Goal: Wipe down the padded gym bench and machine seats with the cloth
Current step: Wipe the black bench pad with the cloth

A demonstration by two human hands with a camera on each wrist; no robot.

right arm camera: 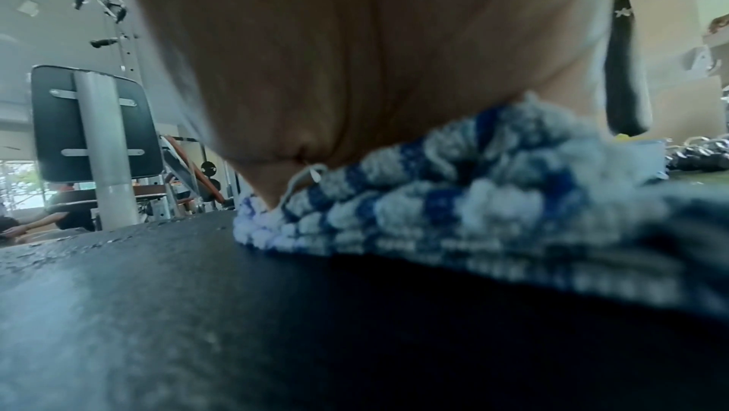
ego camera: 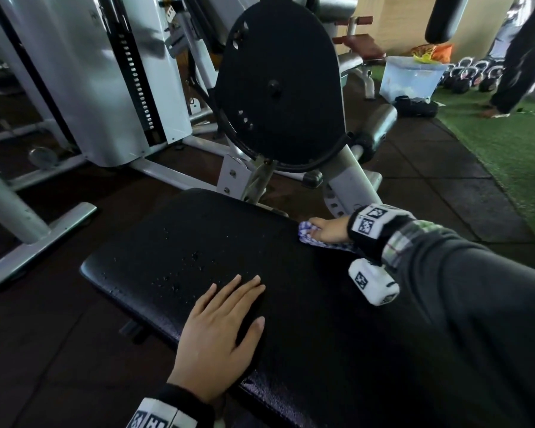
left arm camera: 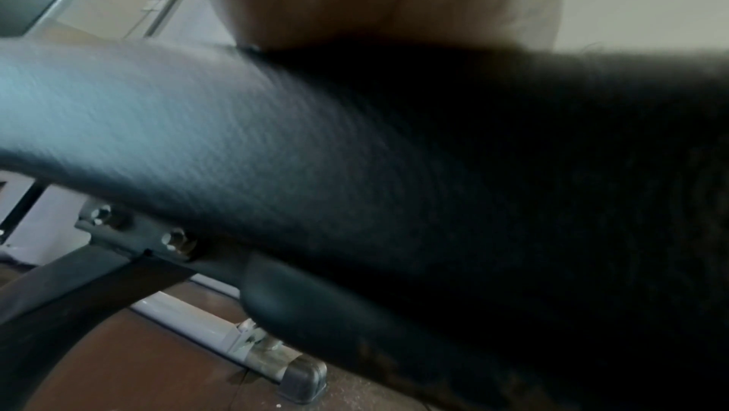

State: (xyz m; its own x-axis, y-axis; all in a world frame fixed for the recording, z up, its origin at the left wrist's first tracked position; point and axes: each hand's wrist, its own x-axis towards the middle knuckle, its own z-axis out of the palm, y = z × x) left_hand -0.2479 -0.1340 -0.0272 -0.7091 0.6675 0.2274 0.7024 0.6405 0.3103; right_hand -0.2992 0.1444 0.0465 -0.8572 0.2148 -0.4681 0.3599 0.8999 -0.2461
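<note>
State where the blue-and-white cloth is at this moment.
In the head view the cloth lies on the far right edge of the black bench pad, under the right hand. The left hand rests flat on the pad's near side.

- Two hands: left hand (ego camera: 220,332), right hand (ego camera: 329,231).
- One blue-and-white cloth (ego camera: 309,234).
- One black padded bench (ego camera: 173,242).
- One clear plastic tub (ego camera: 410,78).
- Several kettlebells (ego camera: 470,78); exact count unclear.

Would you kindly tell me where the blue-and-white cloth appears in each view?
Head: cloth at right of centre, under the right hand at the bench pad's far edge.
Left wrist: not in it.
Right wrist: cloth fills the centre-right.
Shared landmark: the black bench pad.
</note>
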